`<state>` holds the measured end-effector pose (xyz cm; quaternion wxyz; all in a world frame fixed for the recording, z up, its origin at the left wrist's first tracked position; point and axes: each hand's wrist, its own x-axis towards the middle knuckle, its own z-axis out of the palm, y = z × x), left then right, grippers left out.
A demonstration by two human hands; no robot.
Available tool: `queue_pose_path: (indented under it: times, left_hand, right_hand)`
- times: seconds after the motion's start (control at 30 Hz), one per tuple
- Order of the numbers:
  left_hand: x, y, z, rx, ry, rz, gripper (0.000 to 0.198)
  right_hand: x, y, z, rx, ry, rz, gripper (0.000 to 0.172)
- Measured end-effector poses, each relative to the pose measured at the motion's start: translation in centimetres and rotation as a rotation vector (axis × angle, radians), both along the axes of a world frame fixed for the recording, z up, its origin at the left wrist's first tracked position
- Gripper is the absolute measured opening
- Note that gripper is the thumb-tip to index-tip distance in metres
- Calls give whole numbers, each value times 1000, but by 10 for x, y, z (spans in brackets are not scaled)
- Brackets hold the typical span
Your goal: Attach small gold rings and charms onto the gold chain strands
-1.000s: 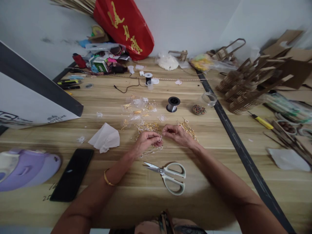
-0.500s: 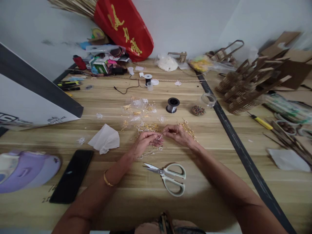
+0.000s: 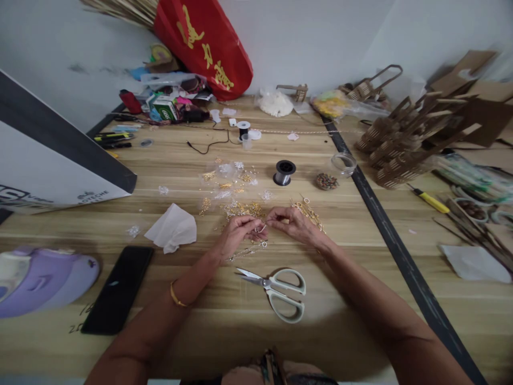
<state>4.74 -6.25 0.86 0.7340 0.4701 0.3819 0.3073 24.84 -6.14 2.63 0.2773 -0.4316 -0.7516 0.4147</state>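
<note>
Between my hands is a short silvery beaded strand (image 3: 260, 229). My left hand (image 3: 241, 231) is closed on one part of it, thumb against the fingers. The fingertips of my right hand (image 3: 292, 222) are pinched at the strand's other end; the exact grip is too small to make out. Just below my left hand a silver chain with a ring (image 3: 250, 249) lies on the table. Gold and silver beads (image 3: 242, 209) are heaped behind my fingers. Gold chains (image 3: 310, 214) lie beside my right hand. Open scissors (image 3: 276, 289) rest nearer to me.
A wire spool (image 3: 284, 172), a bag of mixed beads (image 3: 326, 182) and a clear round container (image 3: 343, 164) stand farther back. At left are a white paper (image 3: 172, 229), a black phone (image 3: 118, 290) and a purple item (image 3: 52, 280). Small woven baskets (image 3: 401, 144) crowd the right.
Both hands stay almost in place with the strand between them. My right hand's fingers have shifted slightly; the strand hangs a little differently.
</note>
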Motion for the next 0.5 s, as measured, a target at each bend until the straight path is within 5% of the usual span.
queue_pose_path:
  times: [0.5]
  left_hand:
    - [1,-2,0,37,20,2,24]
  right_hand:
    - [1,0,0,40,-26,-37,15]
